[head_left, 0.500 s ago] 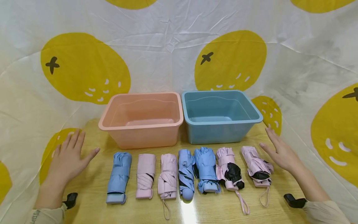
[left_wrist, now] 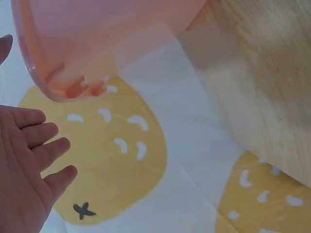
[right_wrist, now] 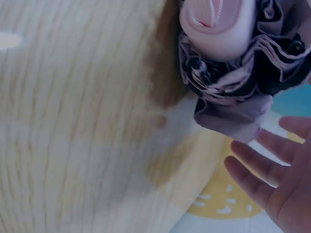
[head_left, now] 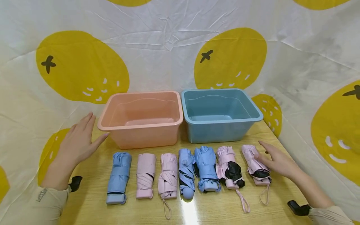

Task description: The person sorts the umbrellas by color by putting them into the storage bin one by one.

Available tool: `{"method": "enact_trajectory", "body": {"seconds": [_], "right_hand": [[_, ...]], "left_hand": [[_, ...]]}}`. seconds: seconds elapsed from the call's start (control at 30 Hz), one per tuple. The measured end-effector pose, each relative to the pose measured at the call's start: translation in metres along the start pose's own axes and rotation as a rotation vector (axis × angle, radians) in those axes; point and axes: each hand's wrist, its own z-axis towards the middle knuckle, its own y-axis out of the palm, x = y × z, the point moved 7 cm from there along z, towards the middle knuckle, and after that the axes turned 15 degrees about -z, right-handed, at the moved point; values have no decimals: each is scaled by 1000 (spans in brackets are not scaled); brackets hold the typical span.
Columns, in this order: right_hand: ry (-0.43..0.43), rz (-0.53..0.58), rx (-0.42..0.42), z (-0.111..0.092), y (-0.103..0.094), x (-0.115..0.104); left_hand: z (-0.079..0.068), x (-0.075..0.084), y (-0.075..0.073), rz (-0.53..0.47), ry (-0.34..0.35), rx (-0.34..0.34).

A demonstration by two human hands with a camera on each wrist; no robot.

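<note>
My left hand (head_left: 78,140) is held with straight fingers, its thumb tip near the left front corner of the pink bin (head_left: 146,136). In the left wrist view the palm and fingers (left_wrist: 48,145) hold nothing. At the right, my right hand (head_left: 278,159) reaches over the rightmost pink folded umbrella (head_left: 254,161), thumb overlapping its fabric in the head view. The right wrist view shows those fingers (right_wrist: 257,165) extended beside the umbrella's loose cloth and pink handle end (right_wrist: 223,34). A second pink umbrella (head_left: 226,156) with black lining lies just left of it.
A blue bin (head_left: 219,131) stands beside the pink one at the back. More folded umbrellas lie in the row: a blue one (head_left: 119,175), pink ones (head_left: 145,165) (head_left: 168,168), and blue ones (head_left: 185,162) (head_left: 206,159). A lemon-print cloth (head_left: 174,47) hangs behind the wooden table (head_left: 135,212).
My left hand has moved up and right, closer to the pink bin. The right hand has moved left and slightly down, from beside the rightmost pink umbrella to over it.
</note>
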Motion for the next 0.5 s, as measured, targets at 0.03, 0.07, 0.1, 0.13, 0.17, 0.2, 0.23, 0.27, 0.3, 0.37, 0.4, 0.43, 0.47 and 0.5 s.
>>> {"method": "enact_trajectory", "body": {"seconds": [0.03, 0.07, 0.1, 0.13, 0.17, 0.2, 0.23, 0.27, 0.3, 0.37, 0.4, 0.43, 0.47, 0.5], "right_hand": [[-6, -1, -10, 1, 2, -1], [-12, 1, -18, 1, 4, -3], [-16, 8, -27, 2, 6, -3], [-20, 12, -31, 2, 7, -5], [-22, 13, -37, 2, 9, -6], [-22, 17, -44, 2, 10, -7], [-21, 19, -49, 3, 12, -8], [-24, 19, -53, 3, 13, -9], [-22, 20, -60, 4, 14, -10], [-23, 14, -71, 6, 16, -12], [-25, 14, -76, 7, 17, -13], [-24, 11, -81, 8, 19, -14], [-27, 12, -85, 9, 20, -16], [-26, 14, -89, 10, 21, -17]], "left_hand": [[5, 2, 0, 11, 14, -9], [9, 4, 0, 18, 23, -22], [14, 6, 1, 27, 31, -36], [18, 7, 1, 31, 38, -53], [22, 7, 2, 34, 42, -69], [25, 8, 3, 38, 43, -87], [27, 7, 4, 40, 43, -106], [29, 6, 6, 40, 37, -128], [31, 5, 7, 38, 32, -148], [33, 2, 10, 35, 20, -181], [34, 1, 11, 31, 17, -193], [34, 0, 12, 26, 15, -202], [34, -2, 13, 23, 13, -208], [35, -2, 14, 19, 18, -208]]}}
